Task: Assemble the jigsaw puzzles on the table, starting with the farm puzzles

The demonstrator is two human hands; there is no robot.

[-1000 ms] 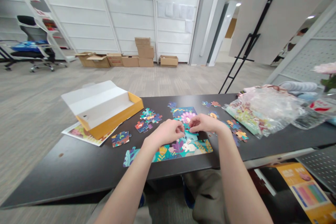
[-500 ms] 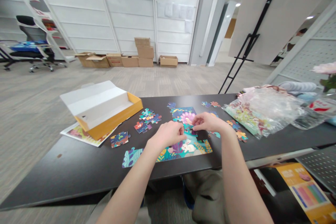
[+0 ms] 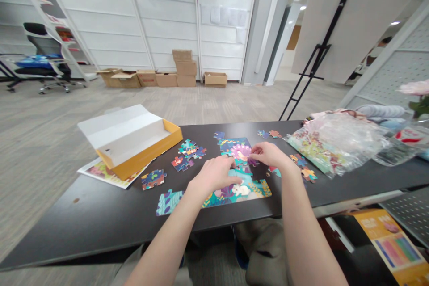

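A partly joined jigsaw puzzle [image 3: 248,190] lies on the black table in front of me, with a white rabbit along its lower part. Above the rabbit is a joined section with a pink-purple peacock [image 3: 240,151]. My left hand [image 3: 217,173] rests over the puzzle's left side, thumb and fingers apart, the thumb low on the teal part. At the right edge of the peacock section, my right hand [image 3: 271,155] has its fingertips pinched on a purple puzzle piece [image 3: 254,162], partly covered by the fingers.
Loose pieces [image 3: 187,149] lie left of the puzzle, a joined clump [image 3: 153,179] farther left, more pieces [image 3: 308,173] at right. An open yellow box [image 3: 144,154] stands at left on a picture sheet. A plastic bag [image 3: 338,143] and clear bottle [image 3: 398,143] are at right.
My left thumb and fingers have spread wider over the puzzle. My right hand has shifted slightly right and up, uncovering more of the peacock and the teal pieces below it.
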